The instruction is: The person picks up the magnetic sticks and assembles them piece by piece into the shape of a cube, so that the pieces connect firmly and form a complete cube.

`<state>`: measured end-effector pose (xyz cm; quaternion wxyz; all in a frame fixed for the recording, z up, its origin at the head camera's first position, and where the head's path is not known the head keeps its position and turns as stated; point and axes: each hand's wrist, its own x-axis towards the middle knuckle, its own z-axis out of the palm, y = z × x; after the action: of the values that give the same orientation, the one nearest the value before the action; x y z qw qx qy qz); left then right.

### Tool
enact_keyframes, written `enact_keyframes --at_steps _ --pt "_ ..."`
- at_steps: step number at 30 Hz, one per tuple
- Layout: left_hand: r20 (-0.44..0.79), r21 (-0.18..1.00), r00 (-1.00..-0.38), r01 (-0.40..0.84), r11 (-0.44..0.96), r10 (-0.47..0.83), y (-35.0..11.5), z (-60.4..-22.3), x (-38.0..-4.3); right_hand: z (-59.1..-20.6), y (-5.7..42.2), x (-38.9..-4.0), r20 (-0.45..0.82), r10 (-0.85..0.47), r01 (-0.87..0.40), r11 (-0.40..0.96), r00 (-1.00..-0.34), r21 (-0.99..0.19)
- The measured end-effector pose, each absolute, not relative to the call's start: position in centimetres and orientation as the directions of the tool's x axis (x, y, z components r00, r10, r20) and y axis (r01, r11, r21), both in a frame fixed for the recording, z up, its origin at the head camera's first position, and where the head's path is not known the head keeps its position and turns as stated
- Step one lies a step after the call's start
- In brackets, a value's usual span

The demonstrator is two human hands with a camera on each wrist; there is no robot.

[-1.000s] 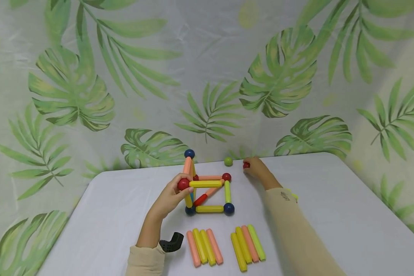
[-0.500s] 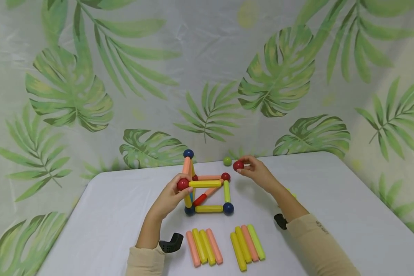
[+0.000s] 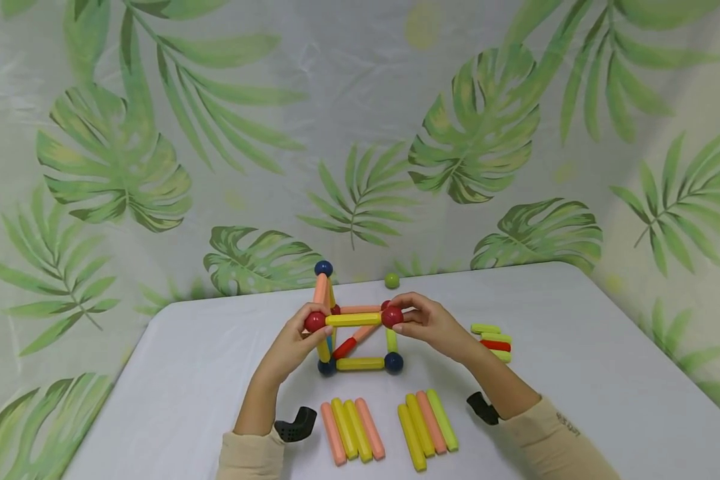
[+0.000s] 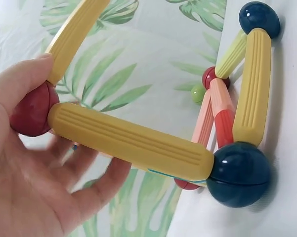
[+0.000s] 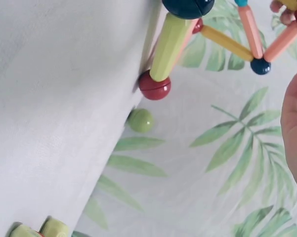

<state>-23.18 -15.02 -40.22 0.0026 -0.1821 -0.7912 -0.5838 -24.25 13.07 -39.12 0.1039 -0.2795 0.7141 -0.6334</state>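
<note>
A frame of magnetic-looking sticks and balls stands on the table, with a blue ball [image 3: 393, 362] at its near right corner and another blue ball [image 3: 323, 268] at its top. My left hand [image 3: 289, 348] pinches a red ball [image 3: 315, 322] at the upper near corner; in the left wrist view a yellow stick [image 4: 133, 140] slopes from that ball to a blue one. Another yellow stick [image 3: 354, 320] runs level from it to the right. At that stick's right end, my right hand [image 3: 438, 331] holds a second red ball [image 3: 392, 317] between thumb and fingers.
Two groups of loose sticks, left [image 3: 344, 430] and right [image 3: 420, 427], lie in front of the frame. A green ball [image 3: 392, 281] rests near the back edge. More short-looking sticks [image 3: 495, 346] lie beyond my right forearm. A leaf-patterned cloth [image 3: 360, 100] hangs behind.
My right hand has lifted the red ball from the back of the table and brought it left and nearer, to the yellow stick's right end. My left hand keeps its hold.
</note>
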Motion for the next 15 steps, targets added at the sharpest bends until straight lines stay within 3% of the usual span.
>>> enact_keyframes --at_steps 6,15 --pt "0.385 0.797 -0.897 0.441 0.412 0.216 -14.2 -39.9 -23.1 -39.2 13.1 -24.2 0.215 -0.518 -0.275 0.04 -0.828 -0.961" --pt "0.451 0.783 -0.868 0.496 0.376 0.206 -13.1 -39.4 -22.6 -39.1 13.5 -23.8 0.225 -0.51 -0.289 0.048 -0.83 -0.956"
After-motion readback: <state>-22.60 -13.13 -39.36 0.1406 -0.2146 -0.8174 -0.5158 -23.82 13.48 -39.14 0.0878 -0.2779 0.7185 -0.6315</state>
